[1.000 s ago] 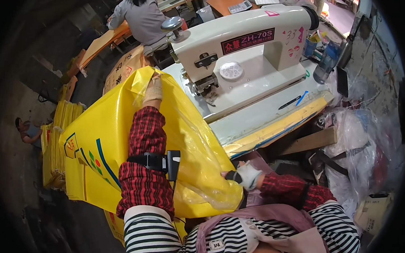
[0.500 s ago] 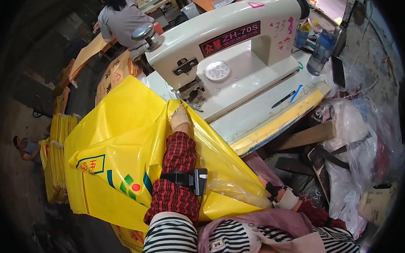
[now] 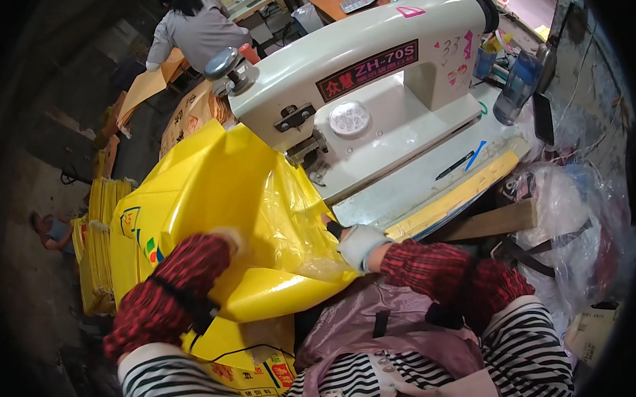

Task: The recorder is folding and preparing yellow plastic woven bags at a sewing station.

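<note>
A large glossy yellow woven sack (image 3: pixel 183 204) with green and red print spreads below the machine's sewing head, its mouth partly spread and its clear inner film creased. My left hand (image 3: pixel 229 241), pale-gloved and smeared by motion, is over the sack's near left part; its fingers do not show. At the sack's right edge, my right hand (image 3: pixel 363 246) in a whitish glove grips the rim, black wrapping at a fingertip. The white sewing machine (image 3: pixel 347 55) stands just beyond, and the sack's far edge lies close to its needle area (image 3: pixel 309 150).
A black pen (image 3: pixel 455 165) and a blue tool (image 3: pixel 476 155) lie on the machine table. A water bottle (image 3: pixel 517 87) and a phone (image 3: pixel 543 118) are at right. Stacked yellow sacks (image 3: pixel 103 243) stand left; plastic film (image 3: pixel 567 223) heaps right. Another person (image 3: pixel 201 37) works behind.
My left hand has come back from beside the sewing head toward me. My right hand has risen from low right to the sack's edge. The sack's mouth has spread wider.
</note>
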Motion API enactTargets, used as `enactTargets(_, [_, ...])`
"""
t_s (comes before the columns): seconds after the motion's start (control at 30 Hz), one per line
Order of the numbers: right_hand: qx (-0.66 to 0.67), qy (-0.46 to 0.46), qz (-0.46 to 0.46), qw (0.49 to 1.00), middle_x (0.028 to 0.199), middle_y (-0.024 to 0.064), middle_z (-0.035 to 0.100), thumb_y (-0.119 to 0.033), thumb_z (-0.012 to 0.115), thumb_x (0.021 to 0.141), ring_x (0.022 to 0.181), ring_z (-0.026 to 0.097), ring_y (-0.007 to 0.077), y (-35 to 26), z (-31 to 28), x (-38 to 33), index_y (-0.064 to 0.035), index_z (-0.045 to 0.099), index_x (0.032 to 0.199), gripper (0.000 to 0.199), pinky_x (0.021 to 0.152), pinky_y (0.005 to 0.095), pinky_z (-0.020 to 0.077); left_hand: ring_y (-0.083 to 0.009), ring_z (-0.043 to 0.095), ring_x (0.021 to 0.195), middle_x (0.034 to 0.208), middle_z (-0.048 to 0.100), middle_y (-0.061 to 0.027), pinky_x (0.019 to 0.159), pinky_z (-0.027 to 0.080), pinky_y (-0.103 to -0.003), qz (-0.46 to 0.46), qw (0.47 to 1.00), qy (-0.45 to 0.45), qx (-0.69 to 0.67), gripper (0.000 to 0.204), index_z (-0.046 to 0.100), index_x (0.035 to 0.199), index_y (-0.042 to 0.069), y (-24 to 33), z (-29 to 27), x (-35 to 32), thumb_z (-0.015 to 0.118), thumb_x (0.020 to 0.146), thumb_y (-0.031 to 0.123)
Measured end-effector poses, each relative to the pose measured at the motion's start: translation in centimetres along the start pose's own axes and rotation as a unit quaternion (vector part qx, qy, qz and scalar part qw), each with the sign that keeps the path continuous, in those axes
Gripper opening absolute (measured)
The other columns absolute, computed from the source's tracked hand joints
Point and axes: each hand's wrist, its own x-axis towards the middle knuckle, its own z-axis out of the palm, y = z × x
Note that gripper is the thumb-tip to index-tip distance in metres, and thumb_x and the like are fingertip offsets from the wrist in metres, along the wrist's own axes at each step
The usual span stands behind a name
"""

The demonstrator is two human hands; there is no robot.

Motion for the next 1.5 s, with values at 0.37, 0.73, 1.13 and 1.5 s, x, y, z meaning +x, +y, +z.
enactTargets(0.37, [-0.078, -0.015, -0.053, 0.995, 0.089, 0.0204, 0.064, -0.017, 0.055, 0.08, 0.082, 0.064, 0.0321, 2.3, 0.7, -0.9, 0.0023, 0.053, 0.12, 0.044, 0.071, 0.0399, 0.0515, -0.0283, 0.062, 0.075, 0.086, 0.062, -0.0135, 0.069, 0.051, -0.038, -0.062, 0.93, 0.357, -0.06, 0.028, 0.059, 0.104, 0.001, 23.2, 7.9, -3.8, 0.054, 0.089, 0.024])
enactTargets(0.73, [-0.033, 0.051, 0.093, 0.994, 0.089, 0.0213, 0.067, -0.031, 0.046, 0.079, 0.078, 0.065, 0.0363, -0.9, 4.3, -2.5, -0.002, 0.068, 0.09, 0.038, 0.071, 0.0461, 0.0504, -0.0239, 0.058, 0.1, 0.107, 0.061, -0.0183, 0.085, 0.045, -0.03, 0.114, 0.989, 0.052, -0.077, 0.047, 0.054, 0.117, -0.001, 30.8, 7.4, -2.1, 0.067, 0.083, 0.029])
enactTargets(1.13, [0.013, 0.045, 0.088, 0.995, 0.1, 0.0191, 0.065, -0.033, 0.046, 0.085, 0.086, 0.063, 0.0353, 0.1, -0.6, 4.3, -0.0144, 0.028, 0.141, 0.061, 0.074, 0.0452, 0.0484, -0.0285, 0.063, 0.085, 0.098, 0.065, -0.012, 0.077, 0.048, -0.037, -0.072, 0.979, 0.075, 0.177, 0.043, 0.064, 0.103, 0.008, 27.9, -3.8, -9.0, 0.068, 0.074, 0.04])
enactTargets(1.5, [-0.024, 0.097, 0.027, 0.995, 0.087, 0.0182, 0.067, -0.029, 0.049, 0.081, 0.079, 0.066, 0.0316, -1.0, 5.6, 0.2, -0.0073, 0.068, 0.094, 0.032, 0.07, 0.043, 0.0514, -0.0313, 0.065, 0.068, 0.071, 0.066, -0.0115, 0.057, 0.049, -0.04, 0.195, 0.943, 0.052, 0.265, 0.015, 0.069, 0.073, 0.008, 38.5, 2.0, -6.3, 0.062, 0.068, 0.021])
